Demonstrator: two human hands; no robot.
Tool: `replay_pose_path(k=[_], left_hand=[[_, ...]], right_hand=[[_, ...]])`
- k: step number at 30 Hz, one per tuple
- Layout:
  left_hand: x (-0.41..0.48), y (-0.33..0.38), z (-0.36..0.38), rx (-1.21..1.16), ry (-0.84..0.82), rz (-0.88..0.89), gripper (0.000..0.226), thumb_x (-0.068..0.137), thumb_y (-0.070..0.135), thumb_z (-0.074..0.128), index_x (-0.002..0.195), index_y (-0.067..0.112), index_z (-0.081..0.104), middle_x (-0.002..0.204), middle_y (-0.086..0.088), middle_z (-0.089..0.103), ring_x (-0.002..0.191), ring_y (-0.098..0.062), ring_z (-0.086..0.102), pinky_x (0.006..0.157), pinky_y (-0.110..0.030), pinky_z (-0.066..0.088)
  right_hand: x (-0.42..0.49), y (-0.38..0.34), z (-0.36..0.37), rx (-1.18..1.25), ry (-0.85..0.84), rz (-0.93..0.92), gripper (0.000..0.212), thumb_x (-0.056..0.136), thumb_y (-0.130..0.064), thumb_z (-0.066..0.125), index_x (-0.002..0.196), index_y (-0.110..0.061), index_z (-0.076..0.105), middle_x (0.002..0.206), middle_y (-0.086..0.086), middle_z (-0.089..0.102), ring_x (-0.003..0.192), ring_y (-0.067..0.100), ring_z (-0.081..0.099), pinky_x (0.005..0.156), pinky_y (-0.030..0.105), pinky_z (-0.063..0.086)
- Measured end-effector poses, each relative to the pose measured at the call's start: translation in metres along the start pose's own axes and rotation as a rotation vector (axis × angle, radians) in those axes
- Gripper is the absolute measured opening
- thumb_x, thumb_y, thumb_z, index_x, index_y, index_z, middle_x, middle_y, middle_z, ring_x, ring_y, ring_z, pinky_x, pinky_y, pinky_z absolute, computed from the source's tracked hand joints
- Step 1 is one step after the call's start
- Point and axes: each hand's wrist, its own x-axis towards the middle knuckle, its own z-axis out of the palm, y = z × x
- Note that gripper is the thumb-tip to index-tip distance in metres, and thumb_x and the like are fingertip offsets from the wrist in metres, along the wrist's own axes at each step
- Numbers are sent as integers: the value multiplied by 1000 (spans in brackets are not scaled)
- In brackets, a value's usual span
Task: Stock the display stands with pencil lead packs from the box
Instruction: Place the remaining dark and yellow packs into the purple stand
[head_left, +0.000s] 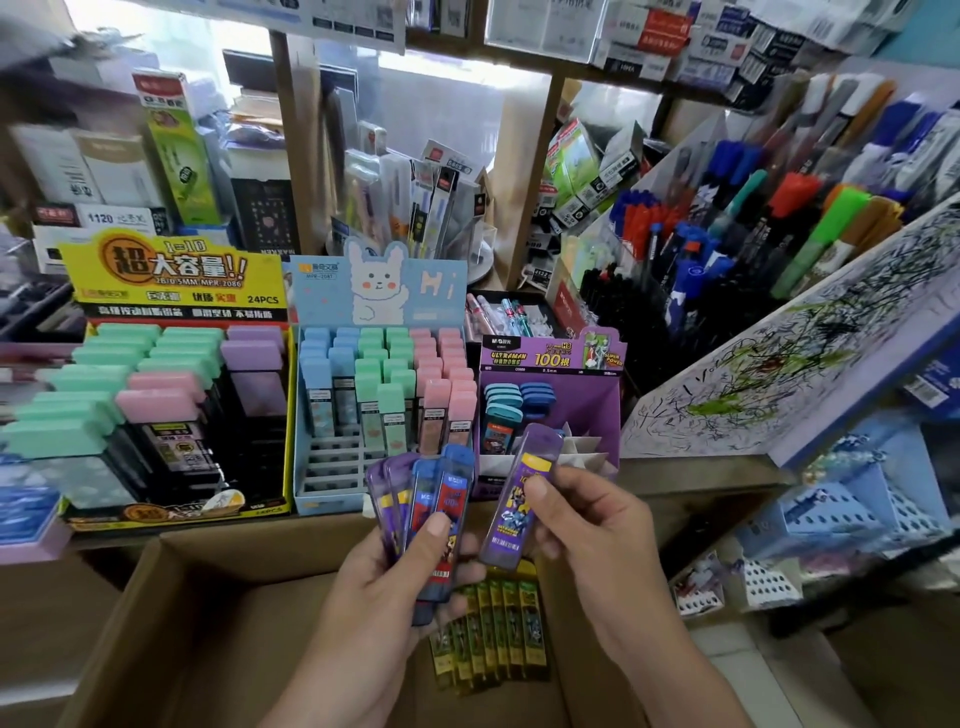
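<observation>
Stationery shop, wooden counter (701, 473) backed by crowded shelves.
- Counter, left to right: yellow display stand (171, 275) of green, pink and lilac capped packs; blue rabbit display stand (332, 467), front slots vacant; purple Ultraman display stand (597, 410), partly filled at the back left.
- Right side: pen rack (727, 234); scribbled test board (779, 353), tilted.
- Below the counter: open cardboard box (234, 623) holding a row of yellow-green lead packs (493, 623).
- Left hand (384, 582): fingers curled round a fan of purple and blue-red lead packs (447, 493), above the box.
- Right hand (597, 525): thumb and fingers pinch one purple lead pack (524, 483), upright, just before the Ultraman stand.
</observation>
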Motion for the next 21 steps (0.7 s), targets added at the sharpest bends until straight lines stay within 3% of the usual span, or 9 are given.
replay_pose_path(k=[6, 11, 16, 21], left_hand=[[1, 0, -3, -18, 0, -18, 49, 73, 42, 73, 115, 17, 70, 99, -18, 79, 73, -21, 76, 50, -24, 55], [3, 0, -5, -37, -14, -34, 54, 70, 43, 74, 117, 18, 69, 101, -19, 78, 74, -22, 76, 50, -25, 55], [3, 0, -6, -42, 5, -35, 49, 71, 41, 75, 113, 17, 71, 100, -19, 78, 72, -23, 76, 48, -25, 54], [3, 1, -9, -50, 5, -41, 44, 74, 36, 73, 112, 15, 71, 100, -20, 78, 70, -23, 76, 47, -25, 54]], right_hand=[[4, -2, -9, 50, 43, -20, 29, 75, -35, 79, 90, -10, 81, 64, 4, 63, 54, 10, 52, 49, 17, 45], [9, -4, -15, 70, 82, -23, 22, 74, -33, 79, 85, -13, 81, 64, 9, 63, 58, 14, 54, 53, 21, 47], [15, -10, -19, -56, 51, -118, 6, 86, -20, 75, 89, -17, 79, 69, 13, 68, 60, 16, 59, 59, 23, 53], [30, -23, -29, -181, 70, -211, 11, 94, -12, 70, 98, -20, 78, 77, 14, 72, 68, 18, 66, 63, 23, 56]])
